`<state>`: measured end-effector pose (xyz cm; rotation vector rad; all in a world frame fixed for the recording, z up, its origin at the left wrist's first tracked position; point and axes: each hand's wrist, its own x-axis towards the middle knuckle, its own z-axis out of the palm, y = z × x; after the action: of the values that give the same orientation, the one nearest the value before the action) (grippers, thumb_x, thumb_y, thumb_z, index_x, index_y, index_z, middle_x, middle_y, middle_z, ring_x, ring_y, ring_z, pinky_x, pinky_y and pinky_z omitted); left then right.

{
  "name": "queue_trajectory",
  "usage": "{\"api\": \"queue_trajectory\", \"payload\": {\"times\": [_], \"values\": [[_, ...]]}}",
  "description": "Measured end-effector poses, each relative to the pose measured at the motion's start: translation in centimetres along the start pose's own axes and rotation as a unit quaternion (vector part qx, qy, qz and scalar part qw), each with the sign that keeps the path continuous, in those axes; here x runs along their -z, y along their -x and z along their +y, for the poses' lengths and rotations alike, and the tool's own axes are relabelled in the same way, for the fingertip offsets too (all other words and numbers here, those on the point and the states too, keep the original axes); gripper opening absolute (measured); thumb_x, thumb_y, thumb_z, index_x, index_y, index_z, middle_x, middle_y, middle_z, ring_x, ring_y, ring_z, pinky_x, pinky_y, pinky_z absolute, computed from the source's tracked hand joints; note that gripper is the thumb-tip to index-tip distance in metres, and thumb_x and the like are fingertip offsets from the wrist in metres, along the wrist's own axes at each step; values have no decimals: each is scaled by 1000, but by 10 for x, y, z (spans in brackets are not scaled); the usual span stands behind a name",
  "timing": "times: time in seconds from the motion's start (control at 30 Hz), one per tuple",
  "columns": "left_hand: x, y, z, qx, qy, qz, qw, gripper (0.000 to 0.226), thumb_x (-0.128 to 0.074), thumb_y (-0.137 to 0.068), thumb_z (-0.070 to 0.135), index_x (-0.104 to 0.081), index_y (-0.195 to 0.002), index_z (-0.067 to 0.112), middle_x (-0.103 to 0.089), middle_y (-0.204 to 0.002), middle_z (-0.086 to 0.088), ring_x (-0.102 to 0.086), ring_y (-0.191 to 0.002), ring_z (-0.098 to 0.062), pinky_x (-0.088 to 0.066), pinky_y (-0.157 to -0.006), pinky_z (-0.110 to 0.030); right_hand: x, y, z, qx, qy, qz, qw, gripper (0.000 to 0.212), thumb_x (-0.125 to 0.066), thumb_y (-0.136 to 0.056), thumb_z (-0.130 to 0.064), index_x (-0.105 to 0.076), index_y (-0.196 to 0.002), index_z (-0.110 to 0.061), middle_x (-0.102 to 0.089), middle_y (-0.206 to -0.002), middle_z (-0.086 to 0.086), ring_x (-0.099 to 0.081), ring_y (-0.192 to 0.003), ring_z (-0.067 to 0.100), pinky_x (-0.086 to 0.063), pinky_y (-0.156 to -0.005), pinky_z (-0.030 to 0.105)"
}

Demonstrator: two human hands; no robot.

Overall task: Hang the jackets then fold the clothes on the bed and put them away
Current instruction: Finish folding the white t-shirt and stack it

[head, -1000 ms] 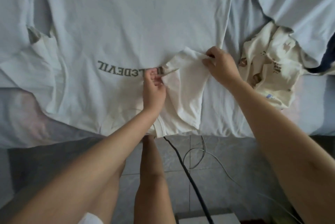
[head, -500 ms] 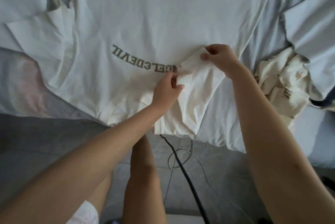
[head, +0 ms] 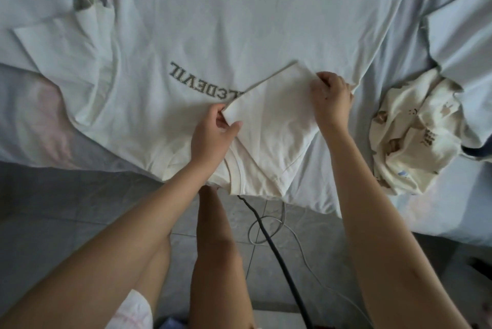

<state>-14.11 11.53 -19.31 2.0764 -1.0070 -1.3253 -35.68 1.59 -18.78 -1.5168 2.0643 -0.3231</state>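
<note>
Two hands hold the sleeve [head: 271, 121] of a white cotton T-shirt with grey letters [head: 239, 22] on the pale blue bed [head: 452, 209].
The shirt lies flat; the left hand [head: 213, 137] pinches the sleeve's near corner, the right hand [head: 331, 99] grips its far edge.

Grey tiled floor [head: 66, 209] fills the lower part of my view, pale seams faintly visible. A thick black cable [head: 279, 259] runs across it down toward the bottom edge. A thin white cable [head: 250, 233] loops around the black one, then trails off lower right.
</note>
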Motion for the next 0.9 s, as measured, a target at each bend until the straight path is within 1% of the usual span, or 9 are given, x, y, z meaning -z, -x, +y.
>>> {"api": "queue_trajectory", "payload": {"times": [0.2, 0.3, 0.4, 0.47, 0.53, 0.6, 0.73, 0.83, 0.9], "values": [[-13, -4, 8, -44, -22, 84, 995, 21, -58, -85, 6, -40, -89, 15, -41, -70, 9, -42, -59, -13, -43, -61, -38, 1, -27, 1, -35, -67, -65, 995, 10, -57, -85, -27, -61, -94, -28, -57, -80, -18, -56, -92, 12, -36, -104, 46], [-17, -1, 13, -110, -123, 113, 980, 23, -52, -75, -5, -39, -88, 8, -46, -81, -3, -45, -71, -22, -42, -61, -41, -3, -18, 4, 55, 9, 38, 998, 24, -48, -89, -21, -58, -108, -12, -60, -102, -2, -55, -101, 19, -37, -99, 37], [-29, -9, 13, -285, -282, 94, 911, 41, -54, -66, 2, -51, -107, 3, -46, -123, -20, -45, -115, -34, -39, -91, -43, -17, 13, 4, 253, 80, 102, 959, 36, -46, -93, -20, -53, -123, 0, -57, -123, 18, -47, -119, 29, -34, -103, 39], [-33, -22, 8, -367, -398, 17, 841, 53, -50, -80, 29, -51, -128, 5, -40, -144, -17, -36, -134, -29, -28, -106, -49, -34, 34, 10, 419, 143, -4, 897, 49, -42, -96, -29, -44, -136, 1, -48, -140, 19, -36, -134, 29, -27, -112, 42], [-31, -36, -2, -376, -489, -45, 786, 73, -32, -88, 54, -37, -143, 7, -29, -154, -11, -25, -143, -23, -13, -112, -55, -42, 32, 28, 493, 243, -84, 831, 60, -33, -99, -44, -36, -145, -6, -38, -150, 12, -32, -141, 24, -24, -116, 40], [-28, -45, -11, -371, -535, -66, 756, 81, -23, -87, 61, -17, -151, 12, -15, -159, -5, -12, -146, -19, -3, -113, -58, -36, 10, 42, 453, 296, -90, 836, 62, -29, -99, -51, -32, -148, -14, -33, -153, 5, -33, -141, 20, -23, -116, 39], [-28, -43, -13, -356, -552, -78, 750, 82, -17, -86, 62, 3, -151, 15, 1, -161, -3, 0, -148, -20, 5, -112, -60, -11, -29, 48, 280, 314, -41, 906, 61, -23, -99, -51, -18, -152, -23, -21, -158, 0, -21, -145, 20, -7, -118, 43], [-27, -45, 2, -370, -548, -78, 746, 81, -21, -86, 57, -2, -152, 13, -3, -161, -4, -3, -148, -19, 6, -112, -57, -3, -20, 38, 126, 258, 49, 957, 63, -20, -99, -44, -15, -152, -10, -16, -159, 9, -13, -147, 24, -2, -119, 40], [-30, -55, 20, -400, -544, -83, 733, 76, -25, -88, 49, -8, -152, 12, -7, -160, -3, -7, -147, -15, 1, -113, -57, -7, 0, 25, 133, 225, 86, 961, 61, -24, -100, -36, -21, -149, 0, -21, -156, 17, -18, -146, 28, -6, -119, 36]]}}
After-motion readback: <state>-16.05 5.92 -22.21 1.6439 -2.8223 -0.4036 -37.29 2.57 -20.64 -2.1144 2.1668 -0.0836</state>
